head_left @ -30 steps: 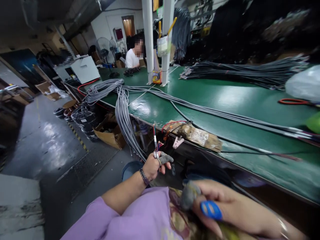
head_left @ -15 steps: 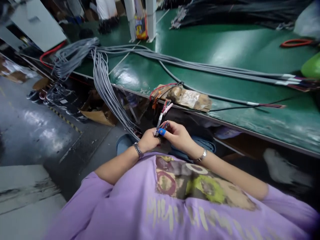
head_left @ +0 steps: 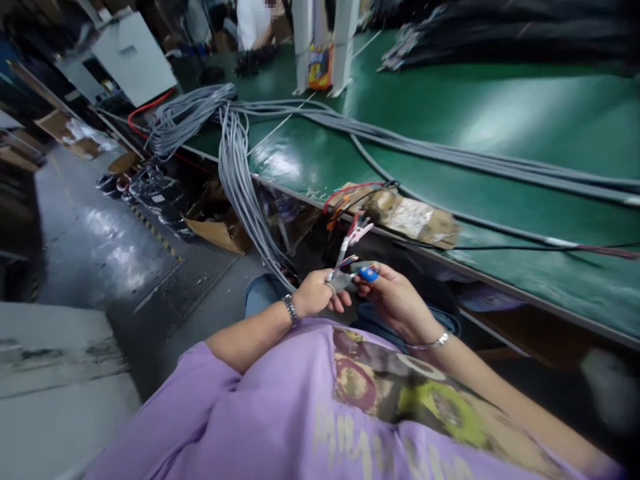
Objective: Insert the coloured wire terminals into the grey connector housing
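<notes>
My left hand (head_left: pixel 319 292) is closed around grey cable ends, with some of its lower fingers loosely curled. From its grip bare coloured wires (head_left: pixel 347 261) fan out. One cable end (head_left: pixel 344 250) stands up above the hand, with coloured wires and a pale pink tip at its top. My right hand (head_left: pixel 395 292), its thumb wrapped in a blue cover (head_left: pixel 369 274), pinches the wires of a cable end just right of the left hand. The exact wires between its fingertips are partly hidden. A bundle of grey cables (head_left: pixel 235 157) hangs off the table edge towards my lap.
Long grey cables (head_left: pixel 420 145) run across the green table (head_left: pixel 480 120). A taped cardboard piece (head_left: pixel 415 217) with red and black wires lies at its edge. Behind are white posts (head_left: pixel 345 47) and a black bundle (head_left: pixel 510 37). An open carton (head_left: pixel 220 230) sits below; a person (head_left: pixel 253 27) is beyond.
The view has swung left, so the scene sits further right. My right hand has drawn a little away from the left, with a cable end between them. The left fingers have loosened slightly.
</notes>
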`<state>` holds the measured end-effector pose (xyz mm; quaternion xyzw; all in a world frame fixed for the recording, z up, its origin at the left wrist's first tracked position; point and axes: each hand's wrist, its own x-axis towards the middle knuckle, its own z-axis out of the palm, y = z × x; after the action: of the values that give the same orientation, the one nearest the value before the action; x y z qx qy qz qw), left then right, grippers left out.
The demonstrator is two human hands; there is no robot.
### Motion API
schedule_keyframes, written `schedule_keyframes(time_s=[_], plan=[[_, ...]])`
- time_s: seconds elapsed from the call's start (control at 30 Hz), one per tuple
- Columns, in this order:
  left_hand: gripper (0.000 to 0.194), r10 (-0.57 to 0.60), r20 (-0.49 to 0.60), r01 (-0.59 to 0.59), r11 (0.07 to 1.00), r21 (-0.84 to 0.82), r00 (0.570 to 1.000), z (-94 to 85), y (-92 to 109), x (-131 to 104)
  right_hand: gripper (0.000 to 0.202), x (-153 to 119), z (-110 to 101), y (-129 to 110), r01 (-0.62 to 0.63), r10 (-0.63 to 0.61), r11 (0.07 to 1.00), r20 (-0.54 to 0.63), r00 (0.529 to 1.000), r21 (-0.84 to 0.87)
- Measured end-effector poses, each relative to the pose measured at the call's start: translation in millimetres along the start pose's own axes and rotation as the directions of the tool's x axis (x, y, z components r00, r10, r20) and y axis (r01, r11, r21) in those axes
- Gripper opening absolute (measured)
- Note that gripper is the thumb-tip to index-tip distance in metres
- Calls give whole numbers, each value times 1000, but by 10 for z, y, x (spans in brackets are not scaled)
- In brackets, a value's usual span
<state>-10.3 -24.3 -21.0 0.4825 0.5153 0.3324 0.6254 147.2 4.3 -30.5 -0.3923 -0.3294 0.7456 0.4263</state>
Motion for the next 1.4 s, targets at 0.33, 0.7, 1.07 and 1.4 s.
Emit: schedule_keyframes(time_s=[0.33, 0.7, 1.07, 1.4], plan=[[43, 144, -141, -155, 985, -72, 980, -2, 90, -37, 31, -43, -20, -110, 164, -147, 976, 125, 981, -142], [43, -8, 165, -20, 985, 169, 986, 75, 208, -141, 37, -56, -27, -116, 82, -48, 958, 130, 990, -275], [35, 30, -139, -48, 990, -130, 990, -19, 151, -100, 33, -46, -93, -151, -24, 21, 999, 77, 997, 46], [35, 9, -14, -9, 1000, 21, 1000, -38, 41, -69, 36, -73, 104, -165, 199, -127, 877, 188, 974, -437]])
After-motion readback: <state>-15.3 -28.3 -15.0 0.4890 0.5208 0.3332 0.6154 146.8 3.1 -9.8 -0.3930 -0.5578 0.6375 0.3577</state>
